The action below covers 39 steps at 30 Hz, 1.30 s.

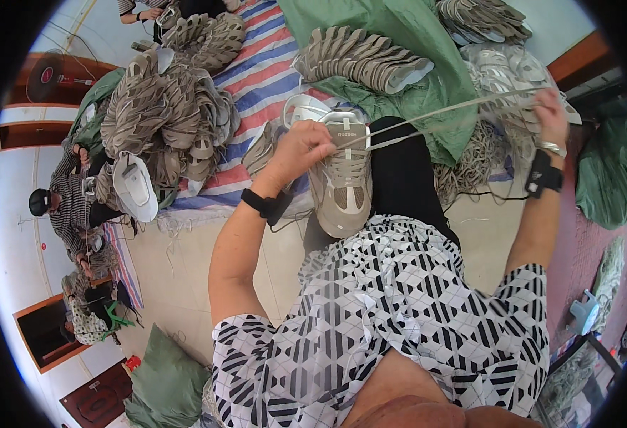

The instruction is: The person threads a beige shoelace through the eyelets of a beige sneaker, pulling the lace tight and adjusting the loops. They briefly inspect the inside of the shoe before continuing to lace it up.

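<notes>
A beige and tan shoe upper point(340, 203) rests on my lap, its toe pointing toward me. Light laces criss-cross over its tongue. At the left edge of its opening, my left hand point(300, 151) is closed, fingers pinched against the upper by the top eyelets. Out to the far right, my raised right hand point(552, 114) is closed on the long pale shoelace point(463, 107). Two strands stretch taut from the upper's top eyelets to that hand. The right fingers are slightly smeared by motion.
Heaps of similar uppers lie at left point(153, 107) and on a green sheet point(370, 107) ahead. Loose laces point(463, 167) pile beside my right leg. Striped sheeting point(256, 60) covers the floor ahead. Other people point(67, 171) sit at the left. A green sack point(163, 381) lies lower left.
</notes>
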Tool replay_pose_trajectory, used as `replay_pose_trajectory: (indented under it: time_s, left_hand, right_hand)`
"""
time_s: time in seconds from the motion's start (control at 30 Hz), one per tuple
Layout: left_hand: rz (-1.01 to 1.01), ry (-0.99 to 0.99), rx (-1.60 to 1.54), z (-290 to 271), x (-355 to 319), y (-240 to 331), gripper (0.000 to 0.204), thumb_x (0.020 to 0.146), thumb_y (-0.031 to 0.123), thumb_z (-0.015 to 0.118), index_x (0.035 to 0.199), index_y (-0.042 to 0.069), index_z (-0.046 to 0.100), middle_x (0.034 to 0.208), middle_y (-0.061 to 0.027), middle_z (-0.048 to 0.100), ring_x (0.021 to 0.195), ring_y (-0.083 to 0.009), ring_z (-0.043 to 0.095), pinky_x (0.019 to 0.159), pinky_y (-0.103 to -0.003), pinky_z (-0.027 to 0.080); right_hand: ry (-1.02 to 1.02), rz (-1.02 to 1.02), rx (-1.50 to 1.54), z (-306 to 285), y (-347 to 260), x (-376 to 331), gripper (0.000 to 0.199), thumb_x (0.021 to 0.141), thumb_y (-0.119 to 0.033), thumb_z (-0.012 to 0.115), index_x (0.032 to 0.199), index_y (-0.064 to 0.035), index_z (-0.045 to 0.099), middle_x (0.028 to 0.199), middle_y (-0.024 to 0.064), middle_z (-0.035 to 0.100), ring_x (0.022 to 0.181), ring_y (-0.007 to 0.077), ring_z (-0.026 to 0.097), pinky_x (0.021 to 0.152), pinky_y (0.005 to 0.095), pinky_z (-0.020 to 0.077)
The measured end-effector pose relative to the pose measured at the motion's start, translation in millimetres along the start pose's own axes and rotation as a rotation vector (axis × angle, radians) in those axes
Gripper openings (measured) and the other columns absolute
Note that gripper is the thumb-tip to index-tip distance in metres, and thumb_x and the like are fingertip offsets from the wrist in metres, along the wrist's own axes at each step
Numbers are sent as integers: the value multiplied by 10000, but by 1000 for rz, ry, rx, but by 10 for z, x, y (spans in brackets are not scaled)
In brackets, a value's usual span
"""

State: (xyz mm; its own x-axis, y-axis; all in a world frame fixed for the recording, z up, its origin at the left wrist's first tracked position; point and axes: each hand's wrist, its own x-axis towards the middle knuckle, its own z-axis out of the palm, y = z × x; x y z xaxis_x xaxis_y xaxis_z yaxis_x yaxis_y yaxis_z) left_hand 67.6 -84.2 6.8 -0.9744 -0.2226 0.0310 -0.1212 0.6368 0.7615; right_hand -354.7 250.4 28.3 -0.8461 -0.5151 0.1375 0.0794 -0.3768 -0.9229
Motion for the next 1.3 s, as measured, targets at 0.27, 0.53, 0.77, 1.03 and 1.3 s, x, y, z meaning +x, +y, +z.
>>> replay_pose_trajectory:
  time_s: [0.27,0.53,0.77,1.03,1.3]
  left_hand:
    - [202,72,-15,347,567,450,207,862,169,616,1037,69,663,831,-55,643,806,-185,612,741,-318,475]
    - [-284,302,-943,-44,299,500,174,956,204,486,894,89,600,763,17,543,553,-40,383,483,-197,305]
    - [-238,857,-1133,-806,-447,-326,152,958,223,520,971,88,587,823,-5,587,621,-89,444,561,-237,376]
    - [-455,1394,-1258,-1173,-1633,-1521,145,964,179,510,1030,76,587,764,1,558,634,-138,475,643,-300,446]
    - [-316,703,31,-314,-645,-586,161,971,158,493,997,47,607,755,-11,576,616,-103,538,538,-222,434]
  right_hand:
    - [-505,138,895,1204,-1563,-416,155,967,-43,366,822,-32,422,698,19,377,506,86,308,534,235,269]
    - [-26,-224,472,1418,-1244,-683,73,961,-62,464,945,7,483,972,130,572,759,192,538,799,338,409]
    - [-171,193,811,-474,-182,-385,178,954,-95,402,793,-56,469,686,15,456,518,93,391,555,235,331]
    - [-183,298,-709,21,1109,-765,163,873,-171,580,952,-44,644,746,6,613,664,112,599,631,236,466]
    - [-568,147,-637,2013,1351,-1312,139,849,-101,561,945,-14,609,725,147,649,678,277,647,642,353,510]
